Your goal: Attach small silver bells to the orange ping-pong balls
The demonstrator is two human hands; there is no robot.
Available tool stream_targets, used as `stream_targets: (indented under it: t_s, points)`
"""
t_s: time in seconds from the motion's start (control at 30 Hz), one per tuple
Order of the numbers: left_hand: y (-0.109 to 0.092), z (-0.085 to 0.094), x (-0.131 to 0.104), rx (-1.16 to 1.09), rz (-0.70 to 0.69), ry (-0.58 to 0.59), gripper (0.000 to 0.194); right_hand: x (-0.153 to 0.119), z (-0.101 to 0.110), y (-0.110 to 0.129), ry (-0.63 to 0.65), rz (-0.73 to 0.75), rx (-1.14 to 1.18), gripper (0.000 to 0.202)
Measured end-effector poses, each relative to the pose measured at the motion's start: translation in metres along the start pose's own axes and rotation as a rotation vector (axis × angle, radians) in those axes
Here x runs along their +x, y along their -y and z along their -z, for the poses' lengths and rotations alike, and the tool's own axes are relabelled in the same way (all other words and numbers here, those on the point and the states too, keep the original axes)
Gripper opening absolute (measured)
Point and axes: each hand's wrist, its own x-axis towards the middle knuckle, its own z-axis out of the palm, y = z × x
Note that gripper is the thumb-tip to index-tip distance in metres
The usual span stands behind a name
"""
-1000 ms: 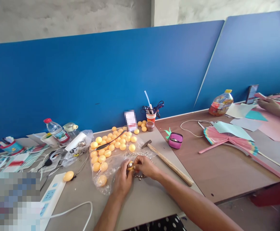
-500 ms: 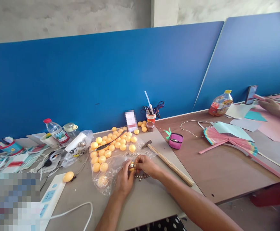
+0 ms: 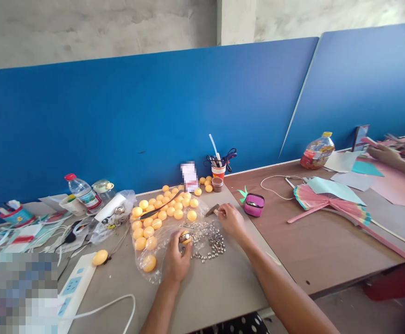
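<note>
My left hand (image 3: 177, 260) is closed around an orange ball (image 3: 187, 238), which looks like a ping-pong ball and has a shiny metal piece on it. Close to its right lies a heap of small silvery metal beads (image 3: 217, 243), perhaps strung together. My right hand (image 3: 232, 221) has its fingers on the hammer's handle just behind the hammer head (image 3: 211, 210). Most of the wooden handle is hidden beneath that hand and forearm. Several orange balls (image 3: 161, 215) rest in a clear plastic bag (image 3: 157, 278) beyond my left hand, with a thin black tool across them.
A white power strip (image 3: 79, 283) with cables lies at left, near a water bottle (image 3: 83, 192). A paper cup (image 3: 218, 171) of pens and a purple pouch (image 3: 254, 204) stand farther back. At right are a pink fan (image 3: 313, 197) and another person's hand (image 3: 385, 153).
My right hand has left the ball and moved up and right to the hammer. The metal beads it covered now show. My left hand keeps the ball, slightly farther left.
</note>
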Motion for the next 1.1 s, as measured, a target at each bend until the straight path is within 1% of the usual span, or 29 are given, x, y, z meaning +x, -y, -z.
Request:
stream_targets:
  t_s: [0.07,0.13,0.27,0.37,0.5,0.57,0.63,0.67,0.73,0.8,0.83,0.93,1.03,1.1]
  points:
    - [-0.002,0.001,0.001,0.018,-0.006,-0.008,0.029,0.004,0.001,-0.009,0.017,-0.054,-0.23,0.019]
    - [-0.003,0.001,0.002,0.034,-0.017,-0.009,0.028,0.005,0.002,-0.015,0.08,-0.092,-0.359,0.023]
    - [-0.003,0.002,0.002,0.044,-0.042,-0.027,0.026,0.003,0.001,-0.016,0.201,-0.087,-0.463,0.022]
    - [-0.002,0.002,0.001,0.034,-0.028,-0.045,0.028,0.003,-0.001,-0.016,0.216,-0.062,-0.463,0.022]
    - [-0.002,0.003,0.001,0.013,0.049,-0.03,0.031,0.005,0.0,-0.015,0.165,-0.025,-0.39,0.021]
    - [-0.003,0.003,0.0,-0.001,0.093,-0.005,0.033,0.005,0.004,-0.01,0.126,0.02,-0.293,0.021]
    - [-0.003,0.003,0.0,-0.015,0.138,0.005,0.035,0.002,0.012,-0.001,0.114,0.095,-0.144,0.023]
    - [-0.003,0.003,0.0,-0.017,0.165,0.012,0.037,-0.001,0.017,0.005,0.133,0.15,-0.045,0.024]
    - [-0.003,0.003,-0.001,-0.021,0.213,0.018,0.04,-0.01,0.027,0.017,0.212,0.236,0.164,0.022]
    - [-0.004,0.003,-0.001,-0.041,0.236,0.013,0.041,-0.02,0.036,0.028,0.325,0.278,0.286,0.021]
    - [-0.004,0.003,-0.001,-0.054,0.242,0.009,0.04,-0.024,0.038,0.032,0.385,0.307,0.313,0.02]
    - [-0.005,0.003,0.0,-0.075,0.264,0.008,0.038,-0.031,0.039,0.04,0.475,0.41,0.293,0.015]
    - [-0.005,0.003,0.002,-0.096,0.286,0.014,0.037,-0.03,0.034,0.041,0.503,0.473,0.2,0.016]
    - [-0.004,0.002,0.002,-0.114,0.279,0.011,0.035,-0.029,0.032,0.04,0.482,0.487,0.192,0.016]
